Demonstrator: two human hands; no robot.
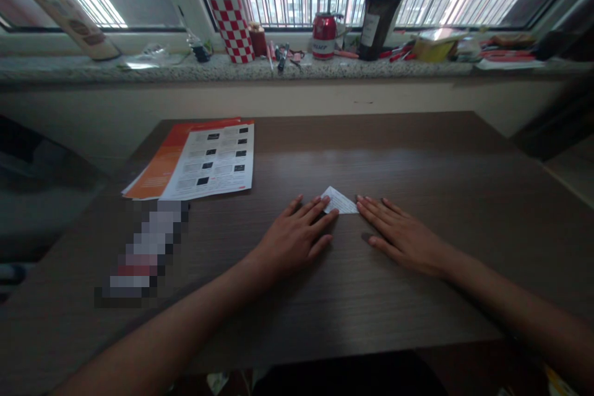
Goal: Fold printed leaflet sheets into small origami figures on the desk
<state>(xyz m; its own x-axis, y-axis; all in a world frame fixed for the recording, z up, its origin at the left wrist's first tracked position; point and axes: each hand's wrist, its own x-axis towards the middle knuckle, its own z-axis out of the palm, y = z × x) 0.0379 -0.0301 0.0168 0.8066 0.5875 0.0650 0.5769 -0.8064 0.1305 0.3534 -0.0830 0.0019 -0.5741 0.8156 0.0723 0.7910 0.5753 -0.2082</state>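
A small folded piece of white paper with printed text (340, 201) lies on the brown wooden table (417, 154), a little ahead of me. My left hand (297, 236) rests flat on the table with fingers stretched out, its fingertips touching the paper's left edge. Palm down on the other side, my right hand (399, 235) has its fingers extended and its fingertips at the paper's right corner. Neither hand grips anything.
Orange and white printed leaflets (199, 161) lie at the table's left, with a blurred-out object (146, 253) below them. The stone windowsill (139, 68) holds a red can (323, 35), a checkered container (234, 30), a dark bottle (377, 25) and several small items.
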